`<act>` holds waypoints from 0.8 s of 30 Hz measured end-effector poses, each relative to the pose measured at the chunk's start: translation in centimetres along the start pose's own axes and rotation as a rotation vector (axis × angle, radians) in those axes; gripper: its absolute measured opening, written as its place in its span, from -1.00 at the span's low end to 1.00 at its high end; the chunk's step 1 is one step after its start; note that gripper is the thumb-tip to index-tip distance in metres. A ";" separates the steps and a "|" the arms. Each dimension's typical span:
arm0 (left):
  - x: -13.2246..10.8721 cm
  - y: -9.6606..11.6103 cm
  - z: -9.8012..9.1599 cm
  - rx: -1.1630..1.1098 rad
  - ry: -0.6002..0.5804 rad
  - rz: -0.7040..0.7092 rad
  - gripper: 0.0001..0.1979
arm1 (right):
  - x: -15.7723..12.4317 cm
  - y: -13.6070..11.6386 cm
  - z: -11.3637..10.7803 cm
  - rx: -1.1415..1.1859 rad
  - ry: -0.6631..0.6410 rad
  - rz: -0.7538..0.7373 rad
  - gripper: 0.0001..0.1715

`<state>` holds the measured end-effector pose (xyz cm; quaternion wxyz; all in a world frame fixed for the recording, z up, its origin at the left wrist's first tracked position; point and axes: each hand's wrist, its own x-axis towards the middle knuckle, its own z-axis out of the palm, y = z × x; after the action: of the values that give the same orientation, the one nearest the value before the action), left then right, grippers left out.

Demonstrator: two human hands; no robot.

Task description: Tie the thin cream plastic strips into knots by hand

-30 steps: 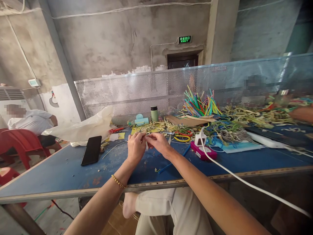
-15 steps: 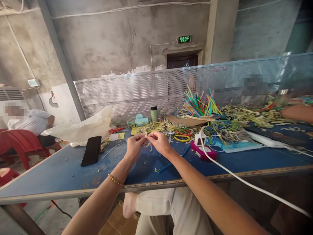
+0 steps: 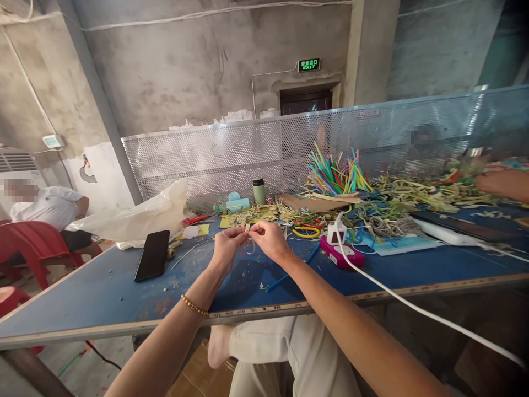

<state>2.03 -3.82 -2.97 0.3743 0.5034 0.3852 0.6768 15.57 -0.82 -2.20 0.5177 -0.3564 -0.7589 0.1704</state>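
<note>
My left hand and my right hand meet above the blue table, fingertips nearly touching. Between their pinched fingers is a small pale strip, its upper end poking up and a thin curl hanging below. The fingers cover most of it, so its material is unclear. Just behind the hands lie yellowish strips and scraps. To the right of my right hand are yellow-handled pliers. A blue stick lies under my right forearm.
A black phone lies left. To the right are a magenta box with a white cable, a bundle of coloured sticks and heaped strips. A green bottle stands behind. Another person's arm reaches in at far right.
Both hands stay together at the same spot, with slight finger movement on the pale strip. Its dangling curl has shifted a little. The whole view has moved slightly.
</note>
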 end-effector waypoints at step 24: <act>0.4 -0.3 -0.6 -0.092 -0.030 -0.085 -0.66 | 0.4 0.2 -2.1 -0.432 0.139 0.011 -0.88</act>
<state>1.42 -3.39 -3.24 0.4314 0.4788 0.3690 0.6697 17.42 -0.64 -1.22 0.4796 -0.4741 -0.7382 -0.0182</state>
